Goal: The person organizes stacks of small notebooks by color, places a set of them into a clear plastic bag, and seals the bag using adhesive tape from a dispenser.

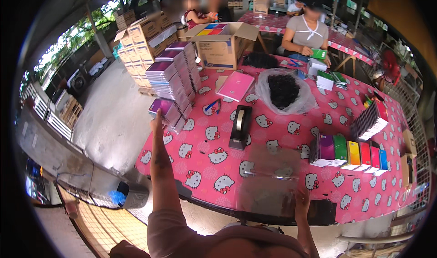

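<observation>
Stretched out to the far left, my left hand [156, 121] grips the near edge of a purple notebook pack [163, 107], its thumb on the cover. This pack sits at the front of tall stacks of purple notebooks [175, 78]. My right hand [302, 202] is by the table's near edge, its fingers closed at the right side of a clear plastic bag [267, 189] lying flat. Just beyond the plastic stands a black tape dispenser [240, 128] with a roll of clear tape. Blue and red pens [213, 106] lie between it and the stacks.
A pink patterned cloth [218, 155] covers the table. Notebooks in several colours [348, 153] stand in rows at right. A plastic bag of black material [284, 91], pink notebook [236, 86] and open carton [218, 53] lie farther back. Across the table, a person [309, 32] handles green-covered booklets.
</observation>
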